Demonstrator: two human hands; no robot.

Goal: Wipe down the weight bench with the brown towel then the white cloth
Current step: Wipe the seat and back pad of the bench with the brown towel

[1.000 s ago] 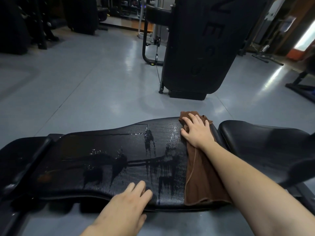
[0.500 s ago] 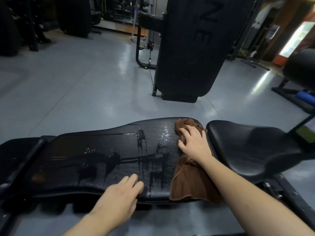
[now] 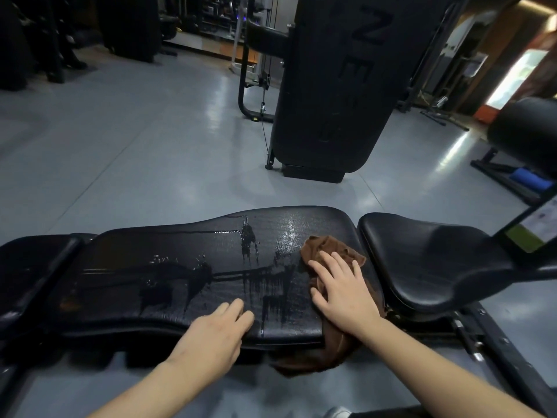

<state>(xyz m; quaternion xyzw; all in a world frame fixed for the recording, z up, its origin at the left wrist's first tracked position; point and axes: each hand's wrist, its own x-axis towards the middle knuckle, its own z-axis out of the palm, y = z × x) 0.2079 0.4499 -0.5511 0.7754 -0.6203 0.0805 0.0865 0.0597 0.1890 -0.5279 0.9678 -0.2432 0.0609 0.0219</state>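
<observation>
The crumpled brown terry towel point(image 3: 327, 251) is lying at the right end of the long black padded weight bench point(image 3: 180, 267), bunched on the tabletop near the gap before the separate seat pad point(image 3: 428, 260), with its lower part hanging over the near edge. The right hand point(image 3: 340, 285) is pressing down on it with flat, spread fingers, a grip that is apart rather than clamped on the cloth. The left hand point(image 3: 217, 330) is resting on the near edge of the pad, fingers loosely extended and holding nothing. Wet streaks and dark pooled liquid point(image 3: 193, 273) are covering the middle of the pad, so the brown-towel pass is looking only partly done: most of the surface is waiting to be wiped. The white cloth is not showing anywhere in view, so the second pass is looking untouched. Beyond the bench, a large black machine column point(image 3: 340, 86) is standing on the grey floor point(image 3: 120, 146).
</observation>
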